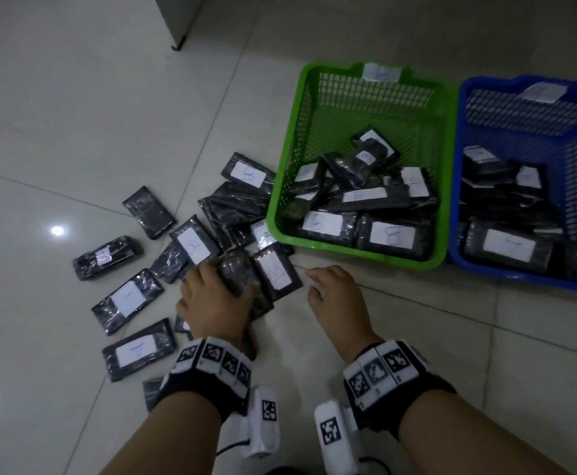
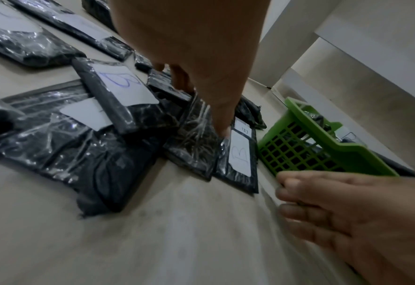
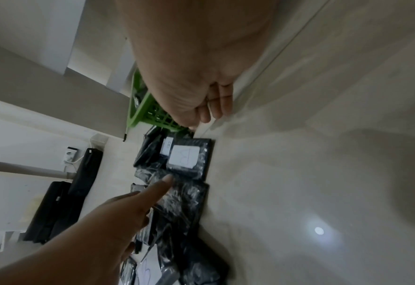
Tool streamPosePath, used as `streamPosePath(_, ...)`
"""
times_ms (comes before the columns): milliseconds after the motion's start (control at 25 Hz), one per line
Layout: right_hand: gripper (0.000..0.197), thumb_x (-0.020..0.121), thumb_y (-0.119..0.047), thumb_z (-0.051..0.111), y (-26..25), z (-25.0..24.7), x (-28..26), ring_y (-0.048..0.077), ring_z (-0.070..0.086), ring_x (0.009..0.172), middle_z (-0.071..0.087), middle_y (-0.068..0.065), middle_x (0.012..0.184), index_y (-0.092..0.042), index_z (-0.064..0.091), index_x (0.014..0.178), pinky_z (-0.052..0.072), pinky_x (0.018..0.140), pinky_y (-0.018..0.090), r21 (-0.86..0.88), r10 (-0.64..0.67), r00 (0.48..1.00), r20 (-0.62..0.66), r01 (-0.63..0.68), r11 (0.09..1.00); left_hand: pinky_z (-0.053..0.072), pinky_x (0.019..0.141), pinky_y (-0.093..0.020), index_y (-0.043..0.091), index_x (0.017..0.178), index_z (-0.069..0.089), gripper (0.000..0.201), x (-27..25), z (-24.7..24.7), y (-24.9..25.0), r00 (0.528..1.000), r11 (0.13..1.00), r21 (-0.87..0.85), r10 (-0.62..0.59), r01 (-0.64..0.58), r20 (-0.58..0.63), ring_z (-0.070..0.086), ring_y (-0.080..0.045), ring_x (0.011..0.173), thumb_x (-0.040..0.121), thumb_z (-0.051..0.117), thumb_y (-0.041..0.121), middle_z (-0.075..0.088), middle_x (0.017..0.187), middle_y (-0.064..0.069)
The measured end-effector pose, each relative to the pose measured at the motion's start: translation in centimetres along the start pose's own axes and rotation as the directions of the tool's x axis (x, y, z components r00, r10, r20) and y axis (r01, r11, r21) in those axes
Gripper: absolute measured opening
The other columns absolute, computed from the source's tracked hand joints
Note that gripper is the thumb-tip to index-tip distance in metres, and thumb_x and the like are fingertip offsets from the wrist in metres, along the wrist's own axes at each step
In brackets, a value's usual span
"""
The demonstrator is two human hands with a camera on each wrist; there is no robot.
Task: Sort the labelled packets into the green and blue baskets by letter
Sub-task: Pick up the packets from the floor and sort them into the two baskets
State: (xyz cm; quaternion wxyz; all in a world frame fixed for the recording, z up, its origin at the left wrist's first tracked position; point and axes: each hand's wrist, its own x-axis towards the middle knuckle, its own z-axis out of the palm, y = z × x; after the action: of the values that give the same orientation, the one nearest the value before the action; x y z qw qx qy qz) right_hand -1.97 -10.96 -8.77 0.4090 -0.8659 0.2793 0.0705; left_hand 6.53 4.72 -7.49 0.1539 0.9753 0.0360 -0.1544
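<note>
Although most labels on the black packets are blurred in the head view, the left wrist view shows a B on the packet (image 2: 240, 154) just beside the green basket (image 1: 285, 186), and another B packet (image 2: 122, 84) farther left. Roughly 15 packets lie loose on the tiled floor (image 1: 74, 114), several overlapping, so an exact count is not possible. The green basket holds about 8 packets piled at its near side; the blue basket (image 1: 458, 173), touching it on the right and cut off by the frame edge, holds at least 5. Both baskets carry a paper tag on the far rim, unreadable. The left hand (image 1: 215, 299) presses straight fingers onto an unlabelled-side packet (image 1: 235, 272) in the pile. The right hand (image 1: 338, 303) hovers relaxed and empty over the floor, near the green basket.
</note>
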Motion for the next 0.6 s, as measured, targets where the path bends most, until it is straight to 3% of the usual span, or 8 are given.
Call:
streamPosePath(120,0.043,0.08,-0.026,0.069,-1.9,2.7,1.6,0.026,0.046,0.116,0.054,0.009,0.117,-0.016,0.058,0.12,0.044,0.095,0.035,-0.082,0.16,0.987,-0.015,-0.161,0.984,0.033,0.1,-0.051,0.025,0.136,0.03,0.085,0.6,0.3,-1.2,0.998,0.999,-0.027,0.022,-0.02,0.064,0.05,-0.03,0.119,0.066,0.074,0.049,0.052,0.129,-0.005)
streamPosePath(240,0.037,0.071,-0.023,0.075,-3.1,3.6,2.5,0.028,0.045,0.113,0.054,0.008,0.111,-0.014,0.058,0.103,0.04,0.089,0.032,-0.075,0.223,0.974,-0.023,-0.224,0.972,0.036,0.099,-0.049,0.026,0.13,0.029,0.085,0.9,0.9,-1.8,0.994,0.994,-0.113,0.021,-0.008,0.111,0.056,-0.028,0.111,0.064,0.077,0.047,0.062,0.116,-0.001)
streamPosePath(360,0.024,0.075,-0.015,0.07,-3.8,2.8,2.6,0.021,0.058,0.096,0.06,-0.003,0.093,-0.018,0.053,0.092,0.042,0.075,0.025,0.116,0.177,0.984,0.016,-0.177,0.977,0.047,0.081,-0.034,0.026,0.12,0.038,0.07,0.5,0.5,-1.7,0.993,0.927,-0.374,0.015,0.03,0.117,0.061,-0.017,0.089,0.064,0.08,0.038,0.063,0.094,0.008)
streamPosePath(440,0.02,0.081,-0.014,0.065,-4.6,1.2,1.8,0.014,0.06,0.087,0.058,-0.01,0.086,-0.023,0.052,0.093,0.041,0.071,0.022,0.186,0.14,0.99,0.024,-0.142,0.972,0.043,0.063,-0.023,0.026,0.113,0.048,0.051,-0.2,-0.4,-0.9,0.993,0.85,-0.523,-0.004,0.064,0.116,0.058,-0.01,0.077,0.071,0.077,0.027,0.059,0.083,0.011)
streamPosePath(520,0.021,0.081,-0.016,0.065,-5.2,-1.0,0.4,0.011,0.059,0.081,0.06,-0.01,0.085,-0.025,0.052,0.095,0.045,0.068,0.025,0.216,0.081,0.997,-0.017,-0.075,0.974,0.043,0.061,-0.015,0.026,0.097,0.054,0.031,-1.0,-1.2,0.2,0.996,0.772,-0.634,0.002,0.053,0.086,0.059,-0.009,0.077,0.074,0.074,0.021,0.062,0.085,0.006)
streamPosePath(600,0.022,0.083,-0.016,0.064,-5.8,-3.4,-0.4,0.011,0.061,0.077,0.063,-0.009,0.084,-0.028,0.051,0.095,0.05,0.064,0.025,0.3,0.024,0.998,-0.065,-0.004,0.954,0.05,0.071,-0.018,0.025,0.086,0.053,0.024,-1.4,-1.4,1.2,0.997,0.683,-0.73,0.019,0.036,0.068,0.061,-0.012,0.08,0.075,0.074,0.02,0.064,0.091,-0.001)
